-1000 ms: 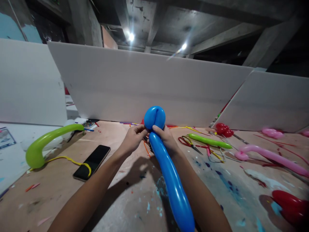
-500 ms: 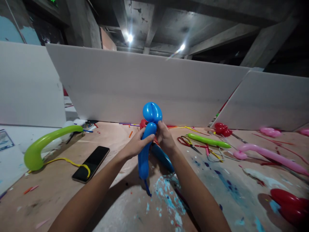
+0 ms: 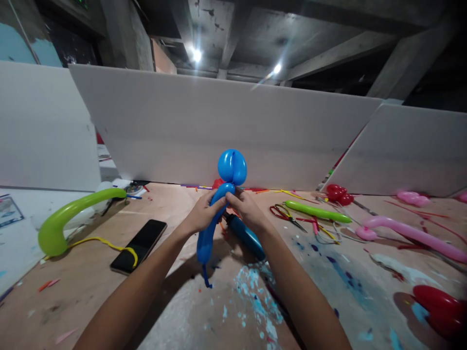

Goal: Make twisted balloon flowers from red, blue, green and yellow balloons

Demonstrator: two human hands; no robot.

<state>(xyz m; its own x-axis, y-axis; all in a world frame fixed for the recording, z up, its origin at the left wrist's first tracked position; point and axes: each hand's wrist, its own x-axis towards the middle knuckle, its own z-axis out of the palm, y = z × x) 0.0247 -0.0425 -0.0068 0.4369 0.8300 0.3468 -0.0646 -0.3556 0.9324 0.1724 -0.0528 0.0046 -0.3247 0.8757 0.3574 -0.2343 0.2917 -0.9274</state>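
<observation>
A long blue balloon [image 3: 207,239] is held between both my hands in the middle of the view. Its top is twisted into rounded loops, and its thin uninflated tail hangs at the lower end. My left hand [image 3: 203,209] is wrapped round the upper part of the long section, thumb across the front. Just below the twist, my right hand [image 3: 247,206] grips the balloon with fingers and thumb closed. Behind my hands a dark blue balloon pump [image 3: 246,237] lies on the table, partly covered by my right wrist. A red balloon behind the blue one is mostly hidden.
On the left are a green balloon [image 3: 54,233], a yellow uninflated balloon [image 3: 98,239] and a phone [image 3: 140,245]. Scissors [image 3: 288,217], a green balloon [image 3: 317,212], a pink balloon [image 3: 416,233] and red balloons [image 3: 440,308] lie right. White panels [image 3: 226,126] stand behind.
The blue balloon's lower end has swung left, and its looped top has risen slightly. My right hand has shifted onto the section below the twist. More of the pump shows.
</observation>
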